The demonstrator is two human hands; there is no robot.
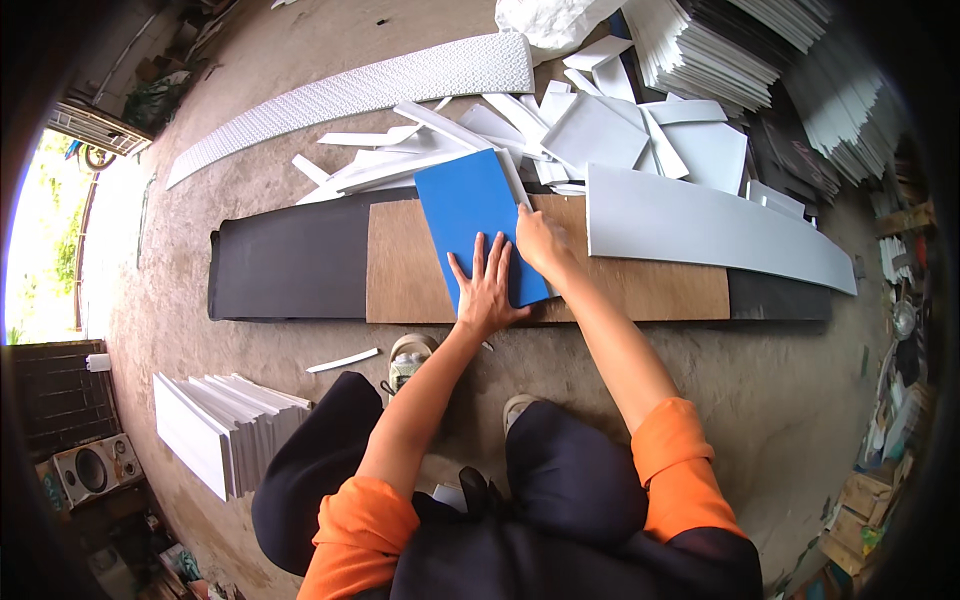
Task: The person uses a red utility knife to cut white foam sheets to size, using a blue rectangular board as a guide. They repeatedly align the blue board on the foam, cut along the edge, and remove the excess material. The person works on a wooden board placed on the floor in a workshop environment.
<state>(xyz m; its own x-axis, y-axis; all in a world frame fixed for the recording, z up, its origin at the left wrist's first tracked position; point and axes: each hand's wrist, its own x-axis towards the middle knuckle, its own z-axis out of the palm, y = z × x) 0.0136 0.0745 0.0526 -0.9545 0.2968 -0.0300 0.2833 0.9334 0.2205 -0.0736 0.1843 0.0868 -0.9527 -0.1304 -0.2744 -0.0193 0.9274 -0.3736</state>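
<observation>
A blue rectangular board (462, 205) lies tilted across a brown wooden board (640, 285). My left hand (487, 285) presses flat on its lower part, fingers spread. Beside the blue board's right edge, my right hand (543, 240) is closed in a fist-like grip; what it holds is hidden by the fingers. A strip of white sheet (515, 180) shows along that edge, partly under the blue board. The wooden board rests on a long black padded slab (290, 260) on the floor. To the right, a long white foam sheet (700, 225) overlaps the wooden board.
White offcuts (595, 135) are heaped beyond the slab, with a long textured white strip (380, 90) behind them. A stack of white sheets (225, 430) stands at left near my knee. Taller stacks (700, 60) fill the far right. A speaker (95, 468) sits lower left.
</observation>
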